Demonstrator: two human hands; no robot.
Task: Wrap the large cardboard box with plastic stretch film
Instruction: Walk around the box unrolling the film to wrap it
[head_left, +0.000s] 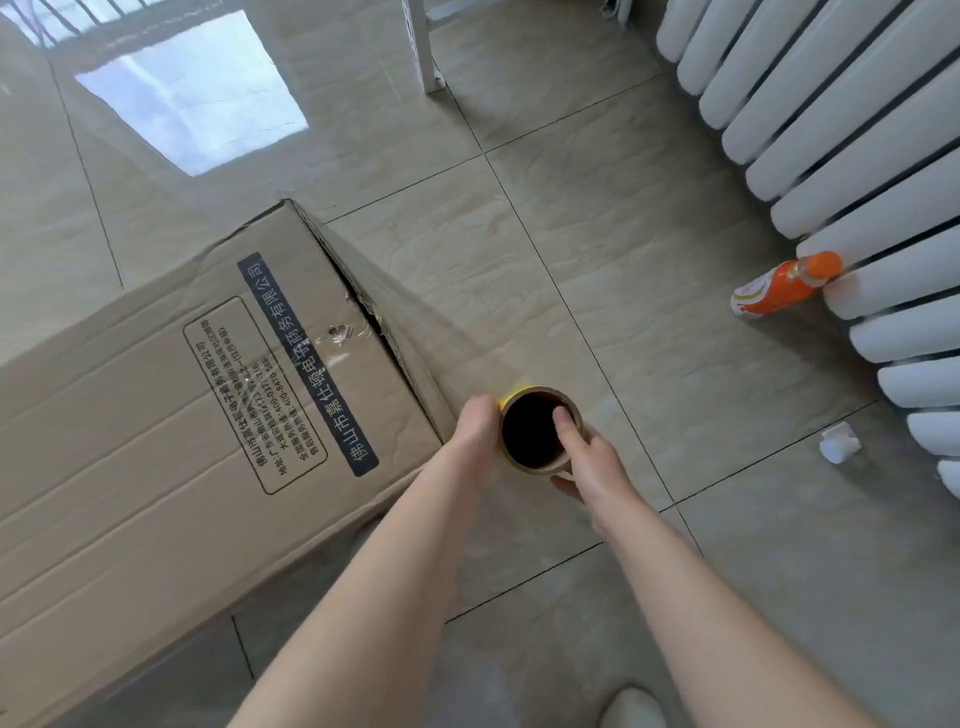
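Cardboard box (156, 415), large and long, lies flat on the tiled floor (623, 260). Its broad printed face is turned up, with a dark strip of white characters and an outlined block of small print. A ragged tear breaks that face close to the box's end edge. A clear sheet of stretch film (415, 332) lies over the box's end face and runs taut from there to the film roll (532, 434), which is held just off the box's near end corner. The roll is seen end-on, showing its brown cardboard core and dark hollow, with a sliver of yellow at the rim on the side toward the box. The left hand (475, 431) clasps the roll's outer wall on the box side, its fingers curling round out of sight. The right hand (587, 457) grips the far side, with the thumb (563, 421) hooked into the core and the fingers wrapped beneath. Well to the right of the box stands a white ribbed radiator (831, 130), with an orange bottle (784, 283) lying tipped against it and a small white scrap (839, 441) on the tiles nearby. Beyond the box's end a white furniture leg (423, 41) meets the floor, and a bright window reflection (192, 93) shines on the tiles. A pale shoe (631, 706) shows below the roll.
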